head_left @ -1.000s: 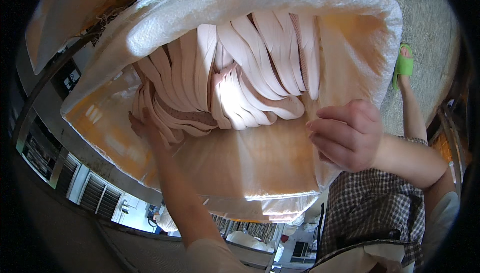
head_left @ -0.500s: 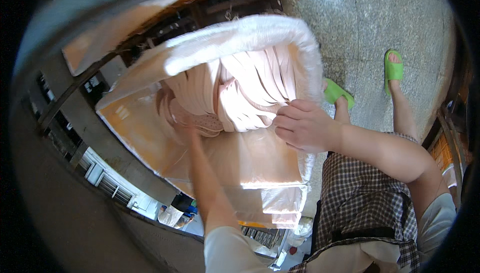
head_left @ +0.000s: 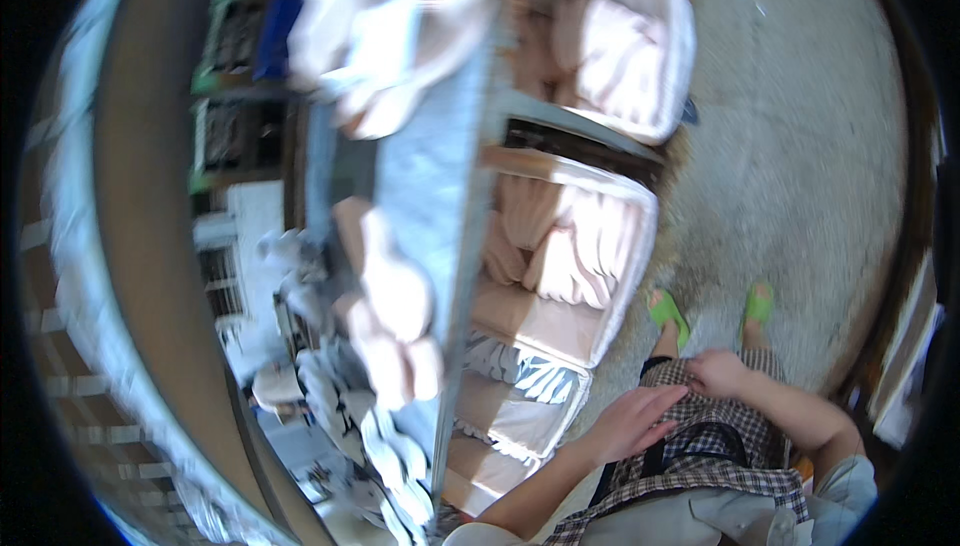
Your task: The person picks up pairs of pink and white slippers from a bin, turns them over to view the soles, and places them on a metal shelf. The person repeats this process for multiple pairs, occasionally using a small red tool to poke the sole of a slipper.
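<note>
Left hand (head_left: 632, 424), fingers extended, right hand (head_left: 717, 374) just beside it, checked apron (head_left: 708, 438) behind both, green sandals (head_left: 671, 316) beyond, white-rimmed bin (head_left: 645, 236) holding pale strips (head_left: 572, 264), bluish tabletop (head_left: 428, 161) I see blurred from my remote seat.

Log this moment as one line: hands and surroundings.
left hand: open, nothing visible; right hand: curled, contents unclear; both: over checked apron; nearby: bin holding pale strips

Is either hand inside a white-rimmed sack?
No, the left hand and right hand are both near the checked apron, apart from the sacks.

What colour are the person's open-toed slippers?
Bright green open-toed slippers, clearest in the head view.
</note>
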Available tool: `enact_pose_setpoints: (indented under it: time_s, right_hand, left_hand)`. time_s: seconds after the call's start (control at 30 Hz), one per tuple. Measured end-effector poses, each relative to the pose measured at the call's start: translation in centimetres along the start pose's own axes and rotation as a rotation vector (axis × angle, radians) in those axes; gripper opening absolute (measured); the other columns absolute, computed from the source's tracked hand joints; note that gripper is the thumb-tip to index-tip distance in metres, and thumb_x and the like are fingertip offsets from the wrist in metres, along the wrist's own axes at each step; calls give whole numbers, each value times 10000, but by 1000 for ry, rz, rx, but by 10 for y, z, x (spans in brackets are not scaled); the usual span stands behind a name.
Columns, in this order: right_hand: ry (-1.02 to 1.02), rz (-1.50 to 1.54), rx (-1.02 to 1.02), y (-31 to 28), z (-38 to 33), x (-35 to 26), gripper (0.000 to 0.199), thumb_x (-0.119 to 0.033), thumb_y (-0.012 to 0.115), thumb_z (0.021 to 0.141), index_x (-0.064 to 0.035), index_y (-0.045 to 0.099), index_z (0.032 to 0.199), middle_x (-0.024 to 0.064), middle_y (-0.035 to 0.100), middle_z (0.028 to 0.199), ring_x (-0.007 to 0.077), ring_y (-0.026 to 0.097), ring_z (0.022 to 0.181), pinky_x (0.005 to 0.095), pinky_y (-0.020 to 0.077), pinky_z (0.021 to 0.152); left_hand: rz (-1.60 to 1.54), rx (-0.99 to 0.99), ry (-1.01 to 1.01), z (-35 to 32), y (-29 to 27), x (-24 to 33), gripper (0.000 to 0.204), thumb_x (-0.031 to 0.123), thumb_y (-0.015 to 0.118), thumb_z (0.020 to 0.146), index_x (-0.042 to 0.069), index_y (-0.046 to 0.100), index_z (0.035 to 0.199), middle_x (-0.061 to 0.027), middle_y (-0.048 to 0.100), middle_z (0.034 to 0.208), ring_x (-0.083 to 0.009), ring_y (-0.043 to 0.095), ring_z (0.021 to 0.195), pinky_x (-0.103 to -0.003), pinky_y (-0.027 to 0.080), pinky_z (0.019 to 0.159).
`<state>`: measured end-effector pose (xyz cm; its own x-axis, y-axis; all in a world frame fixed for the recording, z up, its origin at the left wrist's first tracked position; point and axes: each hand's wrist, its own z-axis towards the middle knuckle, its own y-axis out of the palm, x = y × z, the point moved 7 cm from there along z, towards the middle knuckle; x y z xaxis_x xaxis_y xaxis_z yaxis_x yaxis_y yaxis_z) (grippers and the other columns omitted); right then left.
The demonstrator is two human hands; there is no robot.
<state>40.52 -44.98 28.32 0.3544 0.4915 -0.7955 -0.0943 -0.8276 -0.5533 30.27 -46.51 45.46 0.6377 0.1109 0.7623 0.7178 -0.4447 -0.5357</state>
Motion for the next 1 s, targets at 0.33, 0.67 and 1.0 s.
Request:
enact_pose_setpoints:
  time_s: [0.33, 0.67, 1.0]
  right_hand:
    - [272, -101, -116, -53, -35, -27, 219, -229, 573, 737, -89, 649, 888, 146, 645, 889, 329, 620, 853, 431, 495, 745]
    - [727, -9, 241, -32, -50, -31, 240, -155, 591, 765, -28, 637, 963, 168, 648, 924, 341, 619, 866, 424, 493, 758]
    - [826, 84, 62, 98, -67, -104, 256, -178, 569, 745, -83, 657, 966, 168, 640, 949, 350, 608, 885, 427, 494, 774]
  left_hand:
    - [-242, 1241, -68, -265, -241, 39, 420, -17, 526, 884, 22, 367, 1270, -116, 547, 1091, -225, 611, 929, -317, 498, 811]
    - [-1207, 1636, -102, -328, -476, -277, 775, 170, 641, 831, 133, 163, 1440, -205, 414, 1324, -377, 482, 1137, -445, 413, 942]
    - [-262, 1463, -480, -300, -567, -358, 654, 9, 569, 795, 46, 313, 1396, -183, 469, 1263, -290, 473, 1142, -385, 430, 906]
